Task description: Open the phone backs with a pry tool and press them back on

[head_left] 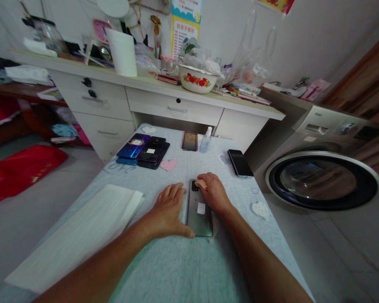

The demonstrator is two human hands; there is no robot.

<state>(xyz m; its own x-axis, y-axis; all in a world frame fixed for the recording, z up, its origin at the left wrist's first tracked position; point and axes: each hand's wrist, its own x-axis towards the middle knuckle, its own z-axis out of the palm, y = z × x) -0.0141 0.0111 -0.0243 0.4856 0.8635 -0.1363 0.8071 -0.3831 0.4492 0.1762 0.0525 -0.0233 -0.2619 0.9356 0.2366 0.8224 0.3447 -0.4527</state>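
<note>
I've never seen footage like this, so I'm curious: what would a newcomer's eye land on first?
Probably the grey phone lying back up mid-table, with the right hand at its camera end and the left hand spread beside it. Next, the washing machine with its big round door, at the right. Behind the table, a bowl with red flowers stands out on the cluttered counter.

home room, front-loading washing machine [322, 179], white drawer cabinet [97, 101], floral bowl [198, 80]; possibly a bedroom
</note>
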